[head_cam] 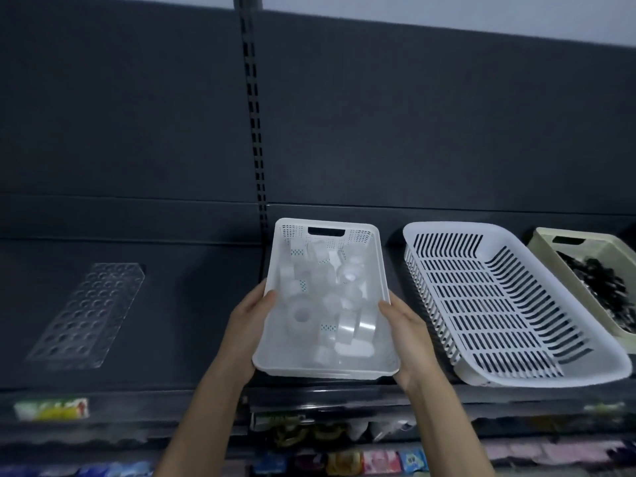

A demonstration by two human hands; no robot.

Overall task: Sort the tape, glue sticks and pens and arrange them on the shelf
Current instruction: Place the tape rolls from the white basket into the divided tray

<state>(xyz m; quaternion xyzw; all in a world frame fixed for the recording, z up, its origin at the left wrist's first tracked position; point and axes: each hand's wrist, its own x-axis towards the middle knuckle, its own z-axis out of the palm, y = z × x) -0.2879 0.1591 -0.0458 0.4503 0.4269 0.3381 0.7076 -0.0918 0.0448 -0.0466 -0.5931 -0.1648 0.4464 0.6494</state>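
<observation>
gripping a white perforated basket [327,370] by its two long sides, left hand [253,321] on the left wall, right hand [406,335] on the right, thumbs hooked over the rim and the other fingers wrapped outside, mostly out of sight. sits at the front of the dark shelf [192,321], just left of a bigger slotted white basket [447,226] with nothing showing inside; cannot tell whether resting on the shelf or raised a little off it. loaded with a loose heap of clear tape rolls [301,316], some on edge, some flat.

probably light to middling in weight, but thin plastic, so likely to flex if squeezed hard or carried by one wall. best held level on both sides near the middle, or by the cut-out handle at the far end. smooth round rolls, apt to slide toward the low end on any tilt.

both forearms reaching up and forward from below, palms facing each other across the basket. farther right, a beige basket [543,235] with dark items too blurred to name; to the left, a clear holder [89,304] drilled with holes, lying on the shelf.
</observation>
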